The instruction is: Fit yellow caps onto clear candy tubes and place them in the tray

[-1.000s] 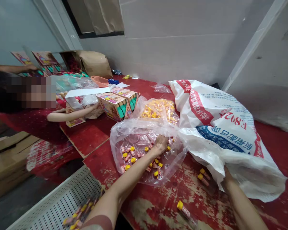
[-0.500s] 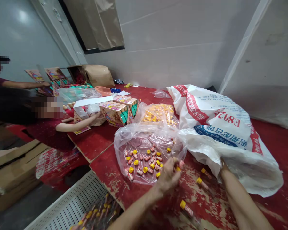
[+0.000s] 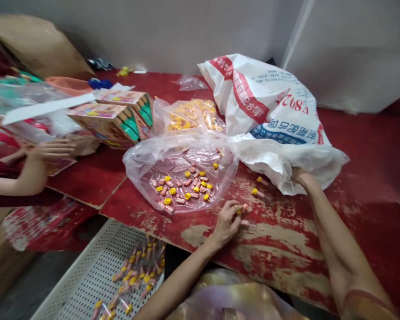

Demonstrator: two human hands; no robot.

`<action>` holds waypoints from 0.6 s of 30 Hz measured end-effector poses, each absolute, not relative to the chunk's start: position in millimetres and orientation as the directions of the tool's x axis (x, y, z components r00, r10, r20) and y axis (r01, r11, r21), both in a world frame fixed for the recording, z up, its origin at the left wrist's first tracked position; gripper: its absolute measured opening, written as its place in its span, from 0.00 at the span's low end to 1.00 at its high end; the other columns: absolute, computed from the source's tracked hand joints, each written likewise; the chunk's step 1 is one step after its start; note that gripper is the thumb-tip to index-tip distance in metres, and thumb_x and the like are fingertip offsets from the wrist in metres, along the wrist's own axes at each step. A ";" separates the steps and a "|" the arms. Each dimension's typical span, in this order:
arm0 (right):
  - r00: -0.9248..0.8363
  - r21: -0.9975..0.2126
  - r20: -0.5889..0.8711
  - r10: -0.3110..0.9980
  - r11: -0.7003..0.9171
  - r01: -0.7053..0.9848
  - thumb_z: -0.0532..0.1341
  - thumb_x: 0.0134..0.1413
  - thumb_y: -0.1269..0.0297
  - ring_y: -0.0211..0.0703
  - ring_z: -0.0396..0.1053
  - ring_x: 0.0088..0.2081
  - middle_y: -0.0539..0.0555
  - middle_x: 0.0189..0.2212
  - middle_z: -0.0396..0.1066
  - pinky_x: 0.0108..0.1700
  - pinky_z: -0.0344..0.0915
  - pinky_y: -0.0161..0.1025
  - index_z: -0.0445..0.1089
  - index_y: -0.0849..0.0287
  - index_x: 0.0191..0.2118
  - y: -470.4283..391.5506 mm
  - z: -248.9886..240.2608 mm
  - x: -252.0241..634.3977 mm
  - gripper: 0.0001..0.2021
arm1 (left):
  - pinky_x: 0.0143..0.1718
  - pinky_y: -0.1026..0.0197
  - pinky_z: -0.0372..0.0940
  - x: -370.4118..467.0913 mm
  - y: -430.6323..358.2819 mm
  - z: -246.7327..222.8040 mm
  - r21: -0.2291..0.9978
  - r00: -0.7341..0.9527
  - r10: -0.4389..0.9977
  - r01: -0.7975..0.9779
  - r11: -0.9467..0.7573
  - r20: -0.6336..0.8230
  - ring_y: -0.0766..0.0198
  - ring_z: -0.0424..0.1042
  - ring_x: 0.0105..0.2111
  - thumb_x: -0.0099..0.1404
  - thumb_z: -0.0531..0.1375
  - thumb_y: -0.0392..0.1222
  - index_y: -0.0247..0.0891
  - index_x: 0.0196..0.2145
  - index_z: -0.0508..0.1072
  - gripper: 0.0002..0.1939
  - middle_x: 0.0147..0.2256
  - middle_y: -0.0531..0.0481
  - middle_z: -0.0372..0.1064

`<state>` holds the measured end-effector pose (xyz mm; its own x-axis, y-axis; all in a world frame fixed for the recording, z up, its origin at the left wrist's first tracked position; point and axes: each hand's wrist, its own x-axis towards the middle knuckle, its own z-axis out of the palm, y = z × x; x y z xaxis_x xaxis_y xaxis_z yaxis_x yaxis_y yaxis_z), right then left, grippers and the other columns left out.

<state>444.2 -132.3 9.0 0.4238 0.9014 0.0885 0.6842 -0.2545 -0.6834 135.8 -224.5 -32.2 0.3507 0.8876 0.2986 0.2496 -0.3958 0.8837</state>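
Note:
My left hand (image 3: 227, 222) rests near the table's front edge, fingers curled around a small pink-and-white wrapped roll (image 3: 245, 207) and a yellow cap (image 3: 239, 211). Beside those fingers lies a clear tube with a pink-and-white roll (image 3: 245, 222) in it. My right hand (image 3: 300, 174) reaches into the mouth of a white woven sack (image 3: 286, 95); its fingers are hidden there. An open clear plastic bag (image 3: 136, 162) left of my hands holds loose rolls and yellow caps. Two yellow-capped tubes (image 3: 258, 192) lie between my hands.
Behind the open bag sits another clear bag of yellow caps (image 3: 191, 113). Printed display boxes (image 3: 98, 113) stand left of it. A co-worker's hand (image 3: 48, 153) is at far left. Below the table edge, a white perforated crate (image 3: 83, 262) holds many capped tubes.
My view has turned down and to the right. My left hand has moved away from the open bag, toward the table's front edge. My right hand stays in the sack's mouth.

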 end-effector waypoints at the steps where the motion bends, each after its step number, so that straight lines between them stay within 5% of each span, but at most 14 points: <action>1: 0.439 -0.638 0.081 0.895 -0.292 0.713 0.54 0.57 0.64 0.44 0.67 0.38 0.53 0.26 0.64 0.46 0.60 0.46 0.67 0.68 0.26 -143.7 12.4 449.1 0.14 | 0.44 0.60 0.64 135.8 -224.6 -34.8 0.885 0.324 0.897 0.256 -0.388 0.300 0.63 0.67 0.43 0.58 0.53 0.28 0.38 0.45 0.70 0.18 0.42 0.45 0.66; 3: 0.496 -0.544 0.121 0.860 -0.361 0.758 0.60 0.47 0.67 0.52 0.65 0.42 0.56 0.28 0.65 0.50 0.55 0.51 0.68 0.67 0.29 -174.3 18.4 449.7 0.07 | 0.44 0.60 0.64 135.6 -225.0 -39.4 0.892 0.254 0.919 0.266 -0.366 0.302 0.63 0.67 0.42 0.59 0.54 0.30 0.38 0.48 0.67 0.18 0.41 0.45 0.67; 5: 0.556 -0.555 0.176 0.812 -0.385 0.737 0.61 0.43 0.65 0.53 0.64 0.42 0.58 0.33 0.67 0.49 0.56 0.52 0.68 0.65 0.36 -210.6 20.1 437.3 0.12 | 0.44 0.59 0.64 135.1 -224.9 -41.4 0.902 0.201 0.934 0.263 -0.342 0.295 0.64 0.68 0.40 0.61 0.55 0.33 0.39 0.48 0.66 0.17 0.41 0.46 0.67; 10: 0.417 -0.946 0.040 0.908 -0.099 0.308 0.64 0.45 0.58 0.42 0.66 0.38 0.54 0.39 0.67 0.43 0.64 0.41 0.60 0.57 0.51 -274.0 3.6 377.4 0.26 | 0.43 0.60 0.64 135.0 -223.2 -25.9 0.926 0.231 0.931 0.190 -0.327 0.281 0.64 0.69 0.40 0.62 0.56 0.36 0.39 0.40 0.71 0.08 0.39 0.47 0.70; 13: 0.338 -0.993 0.011 0.941 -0.030 0.116 0.65 0.46 0.61 0.40 0.67 0.39 0.53 0.40 0.67 0.43 0.65 0.39 0.61 0.55 0.48 -281.3 -3.4 350.4 0.23 | 0.42 0.61 0.64 137.5 -227.4 -11.9 0.959 0.280 0.932 0.096 -0.265 0.230 0.64 0.70 0.38 0.62 0.57 0.37 0.38 0.40 0.72 0.08 0.38 0.48 0.71; 18: 0.314 -0.974 0.032 0.949 0.100 -0.202 0.66 0.45 0.65 0.41 0.69 0.40 0.53 0.40 0.70 0.43 0.67 0.39 0.60 0.54 0.45 -280.4 -0.6 325.5 0.20 | 0.39 0.62 0.67 145.2 -244.5 -7.2 0.984 0.320 0.947 -0.159 0.078 -0.023 0.64 0.72 0.36 0.60 0.60 0.40 0.37 0.40 0.72 0.10 0.37 0.48 0.72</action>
